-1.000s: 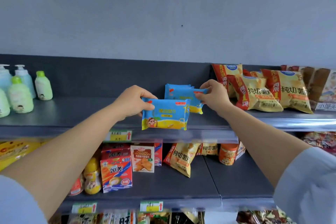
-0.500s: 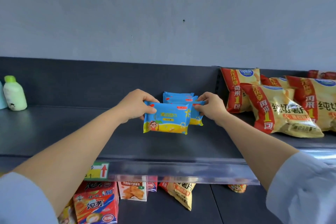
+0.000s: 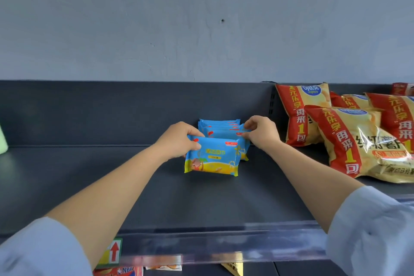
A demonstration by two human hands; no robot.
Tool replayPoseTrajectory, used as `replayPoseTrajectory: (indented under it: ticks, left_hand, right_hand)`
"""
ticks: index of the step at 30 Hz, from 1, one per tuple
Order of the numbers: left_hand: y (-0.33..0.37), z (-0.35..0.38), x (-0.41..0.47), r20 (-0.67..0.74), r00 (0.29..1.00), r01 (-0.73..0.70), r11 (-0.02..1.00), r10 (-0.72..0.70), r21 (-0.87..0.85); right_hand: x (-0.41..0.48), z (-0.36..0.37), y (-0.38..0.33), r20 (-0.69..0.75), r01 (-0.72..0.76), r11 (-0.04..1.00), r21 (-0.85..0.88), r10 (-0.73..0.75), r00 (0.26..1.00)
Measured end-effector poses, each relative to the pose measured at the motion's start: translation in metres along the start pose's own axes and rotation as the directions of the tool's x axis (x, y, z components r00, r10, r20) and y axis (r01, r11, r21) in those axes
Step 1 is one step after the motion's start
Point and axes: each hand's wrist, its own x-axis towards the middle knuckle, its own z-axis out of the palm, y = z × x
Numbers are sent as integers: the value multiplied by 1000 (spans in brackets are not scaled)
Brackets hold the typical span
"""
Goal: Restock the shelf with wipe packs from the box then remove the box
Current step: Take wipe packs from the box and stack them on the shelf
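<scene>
A blue and yellow wipe pack (image 3: 212, 159) stands upright on the dark grey shelf (image 3: 94, 177), gripped at its upper left corner by my left hand (image 3: 181, 141). Directly behind it stands a row of several more wipe packs (image 3: 220, 129), upright and close together. My right hand (image 3: 261, 131) pinches the right edge of that row. The front pack touches or nearly touches the row; I cannot tell which. The box is out of view.
Yellow and red snack bags (image 3: 349, 134) fill the shelf's right part, close to my right arm. A green bottle's edge (image 3: 2, 139) shows at far left. A clear price rail (image 3: 224, 244) runs along the shelf front; packaged goods sit on the shelf below.
The view has moved closer and up onto the top shelf. My left hand has carried the front pack back toward the row and set it down on the shelf. My right hand stays on the row.
</scene>
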Motion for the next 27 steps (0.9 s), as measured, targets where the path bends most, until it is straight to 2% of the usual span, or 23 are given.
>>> replayPoseTrajectory:
  ticks: [4,7,14,21,27]
  left_hand:
    - [-3,11,8,-110,994,9,988,8,153]
    - [-4,20,10,-125,990,-25,966,59,259]
    - [-10,27,14,-64,990,-98,944,124,314]
    - [-9,37,20,-104,958,-187,858,267,479]
    - [-8,46,29,-142,945,-178,827,296,533]
  right_hand:
    - [5,4,0,26,44,999,-27,-43,999]
    - [9,5,3,42,90,994,-65,-87,995]
    - [5,3,14,168,157,974,-161,-130,977]
    - [4,1,13,157,183,971,-152,-159,975]
    - [3,0,14,171,193,973,-124,-170,970]
